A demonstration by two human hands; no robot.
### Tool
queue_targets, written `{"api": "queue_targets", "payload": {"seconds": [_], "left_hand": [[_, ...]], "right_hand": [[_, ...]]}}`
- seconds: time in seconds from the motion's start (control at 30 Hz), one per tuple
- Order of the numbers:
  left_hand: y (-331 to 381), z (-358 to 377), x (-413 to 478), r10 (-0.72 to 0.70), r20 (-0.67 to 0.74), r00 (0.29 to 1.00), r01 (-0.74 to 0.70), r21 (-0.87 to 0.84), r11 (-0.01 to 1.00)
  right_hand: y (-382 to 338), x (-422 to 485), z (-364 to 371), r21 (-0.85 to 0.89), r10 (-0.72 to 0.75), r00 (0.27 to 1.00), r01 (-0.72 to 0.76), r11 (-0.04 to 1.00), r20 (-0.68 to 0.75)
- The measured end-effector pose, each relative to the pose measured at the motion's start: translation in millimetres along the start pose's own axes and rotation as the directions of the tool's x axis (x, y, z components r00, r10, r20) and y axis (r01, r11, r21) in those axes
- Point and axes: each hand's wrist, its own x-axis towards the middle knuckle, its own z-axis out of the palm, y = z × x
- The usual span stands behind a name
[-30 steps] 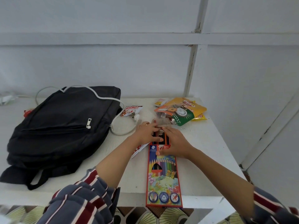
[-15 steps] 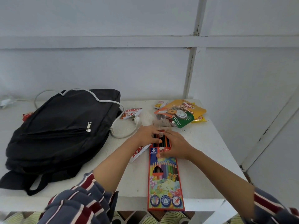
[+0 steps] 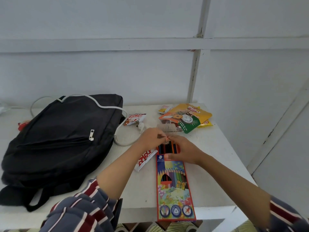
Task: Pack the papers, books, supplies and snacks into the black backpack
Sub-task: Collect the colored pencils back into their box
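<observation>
Both hands have crept toward the far end of the pencil box (image 3: 173,186), baring more pencils (image 3: 168,147). I see the left hand (image 3: 150,137) pinching its open end and the right hand (image 3: 182,149) gripping it, thumb on glossy card. The soft black backpack (image 3: 63,139) lies flat and zipped, just left, with a crinkly snack pouch (image 3: 185,116) beyond.

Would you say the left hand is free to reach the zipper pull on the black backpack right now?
Probably not yet: the left hand and right hand both work at the open end of the pencil box. The zipper pull lies uncovered on the backpack.
</observation>
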Motion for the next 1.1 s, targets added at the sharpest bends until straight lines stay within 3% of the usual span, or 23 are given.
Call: {"api": "queue_targets", "payload": {"seconds": [0.07, 0.13, 0.2, 0.27, 0.33, 0.43, 0.53, 0.7, 0.9, 1.1], "left_hand": [[5, -4, 2, 0.021, -0.078, 0.997, -0.024, -0.034, 0.999], [8, -9, 6, 0.019, -0.128, 0.992, -0.027, -0.063, 0.998], [8, -11, 12, 0.019, -0.147, 0.989, -0.032, -0.083, 0.996], [7, -12, 18, 0.005, -0.16, 0.987, -0.017, -0.075, 0.997], [8, -12, 25, -0.02, -0.189, 0.982, 0.004, -0.084, 0.996], [12, -11, 39, -0.071, -0.197, 0.978, 0.048, -0.119, 0.992], [16, -9, 58, -0.208, -0.118, 0.971, 0.191, -0.14, 0.972], [13, 0, 86, -0.377, -0.029, 0.926, 0.376, -0.028, 0.926], [8, 5, 96, -0.449, -0.13, 0.884, 0.383, -0.35, 0.855], [-3, 9, 99, -0.538, -0.164, 0.827, 0.4, -0.501, 0.768]], "right_hand": [[0, 0, -11, 0.071, -0.008, 0.982, 0.022, 0.997, -0.188], [5, 3, -28, 0.033, -0.002, 0.929, 0.015, 0.999, -0.369], [15, 9, -44, -0.03, 0.024, 0.9, -0.041, 0.999, -0.436], [30, 17, -54, -0.016, 0.1, 0.9, -0.118, 0.993, -0.424], [39, 24, -61, 0.154, 0.256, 0.869, -0.21, 0.966, -0.424], [47, 38, -68, 0.437, 0.53, 0.731, -0.346, 0.83, -0.429], [58, 51, -68, 0.608, 0.67, 0.683, -0.409, 0.68, -0.29], [67, 64, -70, 0.755, 0.743, 0.651, -0.407, 0.514, -0.154], [77, 71, -67, 0.823, 0.798, 0.601, -0.434, 0.366, -0.039], [82, 70, -69, 0.875, 0.786, 0.618, -0.36, 0.323, -0.036]]}}
